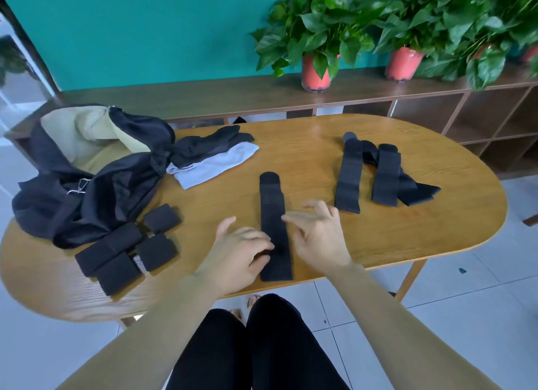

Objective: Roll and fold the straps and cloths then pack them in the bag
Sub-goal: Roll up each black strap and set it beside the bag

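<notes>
The left hand's fingers (259, 239) are loosely bent, their tips on the left edge of the flat strap (272, 199). The thumb stands well out to the side, so this looks like a steadying touch and not a pinch. The right hand's fingers (305, 215) are spread and half-curled just above the strap's right edge, blurred, with nothing in them. Left hand (237, 254) and right hand (318, 236) thus bracket the strap about midway along it. Its squared end lies back toward the wrists at the table (407, 238) edge, and its rounded tab points away beyond the fingertips. Lying lengthwise like that, it probably lets a roll run straight from one end with both hands keeping the edges even. Out past the right fingers, well apart, two more straps (349, 177) lie flat side by side over a dark tangle, seemingly queued for the same treatment. Off past the left thumb sits a cluster of rolled straps (116, 257), close against the bag (87, 183). The bag slumps open with its pale lining showing, so the rolls are likely staged for a short reach inside. Beyond the bag's mouth lie the cloths (215, 158), dark over pale grey, loosely stacked and not yet folded small. Potted plants (317, 69) line a shelf far behind.
</notes>
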{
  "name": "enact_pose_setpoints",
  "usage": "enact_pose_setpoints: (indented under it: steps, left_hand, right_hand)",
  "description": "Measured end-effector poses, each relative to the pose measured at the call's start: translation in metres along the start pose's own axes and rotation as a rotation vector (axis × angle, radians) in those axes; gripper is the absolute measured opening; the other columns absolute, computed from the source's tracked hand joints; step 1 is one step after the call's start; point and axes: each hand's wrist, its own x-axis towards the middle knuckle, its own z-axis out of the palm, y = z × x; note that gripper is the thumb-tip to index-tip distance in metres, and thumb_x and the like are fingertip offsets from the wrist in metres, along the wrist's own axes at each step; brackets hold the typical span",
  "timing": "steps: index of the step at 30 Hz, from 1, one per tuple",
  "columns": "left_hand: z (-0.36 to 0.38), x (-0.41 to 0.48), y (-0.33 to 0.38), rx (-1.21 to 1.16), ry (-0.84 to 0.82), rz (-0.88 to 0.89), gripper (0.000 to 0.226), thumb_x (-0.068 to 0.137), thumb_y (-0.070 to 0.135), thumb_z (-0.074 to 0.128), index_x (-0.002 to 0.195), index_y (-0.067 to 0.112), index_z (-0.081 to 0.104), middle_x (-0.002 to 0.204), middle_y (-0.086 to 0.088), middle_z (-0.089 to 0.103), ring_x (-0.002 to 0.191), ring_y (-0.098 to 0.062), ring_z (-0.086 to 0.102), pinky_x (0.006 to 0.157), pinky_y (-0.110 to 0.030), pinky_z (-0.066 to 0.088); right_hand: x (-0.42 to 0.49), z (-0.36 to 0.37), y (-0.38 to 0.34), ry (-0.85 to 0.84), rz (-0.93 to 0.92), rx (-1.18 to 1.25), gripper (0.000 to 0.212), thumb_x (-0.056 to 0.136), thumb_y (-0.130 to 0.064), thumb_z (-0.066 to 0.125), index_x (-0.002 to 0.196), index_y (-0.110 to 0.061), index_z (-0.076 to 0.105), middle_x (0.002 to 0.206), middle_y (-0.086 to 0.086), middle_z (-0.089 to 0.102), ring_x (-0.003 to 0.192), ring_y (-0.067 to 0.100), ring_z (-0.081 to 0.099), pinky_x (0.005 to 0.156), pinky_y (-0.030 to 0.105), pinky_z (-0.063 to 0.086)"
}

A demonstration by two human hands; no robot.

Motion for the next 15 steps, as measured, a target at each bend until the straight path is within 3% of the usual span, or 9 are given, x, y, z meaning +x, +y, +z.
enact_pose_setpoints:
  steps: [5,10,15]
  left_hand:
    - [0.011,-0.01,-0.002,0.034,-0.013,-0.019,0.028,0.084,0.041,0.054,0.106,0.033,0.07,0.116,0.018,0.065,0.109,-0.006,0.059,0.109,-0.042,0.005]
    - [0.005,-0.003,-0.003,0.008,-0.081,-0.023,0.032,0.091,0.043,0.056,0.119,0.031,0.064,0.13,0.018,0.055,0.129,-0.001,0.042,0.113,-0.038,-0.012]
    - [0.003,0.002,-0.007,-0.02,-0.125,-0.037,0.033,0.089,0.045,0.058,0.119,0.034,0.062,0.128,0.02,0.056,0.13,0.009,0.035,0.113,-0.037,-0.022]
  right_hand:
    - [-0.016,0.014,-0.014,-0.171,-0.082,0.009,0.024,0.067,-0.014,0.058,0.079,-0.026,0.076,0.095,-0.011,0.072,0.109,0.025,0.054,0.081,0.027,0.024]
    - [-0.003,0.018,-0.012,-0.325,-0.045,-0.11,0.033,0.079,-0.015,0.052,0.109,-0.02,0.066,0.115,-0.008,0.064,0.126,0.024,0.037,0.091,0.033,0.022]
    - [0.025,0.023,-0.015,-0.503,0.034,-0.148,0.043,0.091,-0.023,0.042,0.133,-0.026,0.05,0.145,-0.01,0.041,0.137,0.02,0.018,0.104,0.035,0.016]
